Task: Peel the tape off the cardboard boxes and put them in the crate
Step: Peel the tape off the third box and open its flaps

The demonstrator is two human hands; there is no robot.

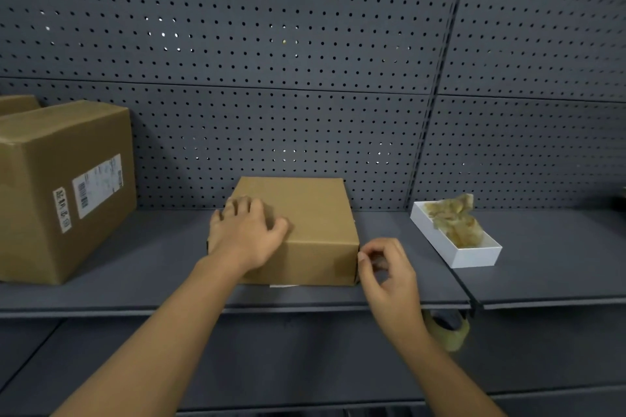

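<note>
A small brown cardboard box (315, 230) sits in the middle of the grey shelf (135, 281). My left hand (247, 234) lies flat on the box's top left part, fingers spread, pressing it down. My right hand (386, 271) is at the box's front right corner, thumb and fingers curled together and pinching at the edge; whether tape is between them I cannot tell. A white tray (474, 256) to the right holds crumpled peeled tape (454, 217).
A large brown carton (64, 186) with white labels stands at the left end of the shelf. A roll of tape (454, 332) lies on the lower shelf under my right wrist. Perforated grey panel (305, 44) behind.
</note>
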